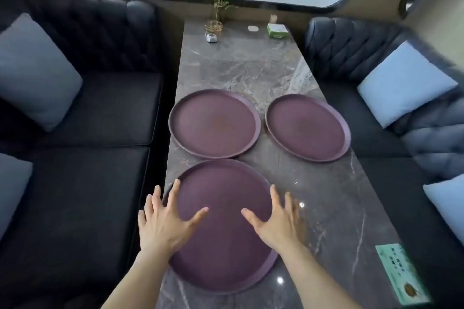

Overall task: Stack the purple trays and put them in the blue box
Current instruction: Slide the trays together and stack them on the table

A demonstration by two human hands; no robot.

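Purple trays, three of them, lie flat and unstacked on the grey marble table [326, 208] in a booth between two dark sofas. The nearest tray [221, 246] sits at my end of the table, toward its left edge, and both my hands are over it. My left hand [163, 223] is spread wide, fingers fanned across the tray's left rim with the outer fingers past the table's edge, thumb pointing in over the tray floor. My right hand [276, 221] is spread the same way over the right rim, thumb inward, outer fingers over the marble. Neither hand grips anything; whether the palms touch the tray I cannot tell.

Beyond it, the far-left tray [214, 124] lies just beside the nearest one, rims almost meeting. The far-right tray [307, 128] lies next to that, a narrow strip of marble between them, its right edge overhanging the table.

At the window end stand a small plant in a gold wire holder [217, 15] and a green box [276, 30]. A green card [401, 276] lies at the near right corner. Pale blue cushions [404, 85] rest on the sofas.
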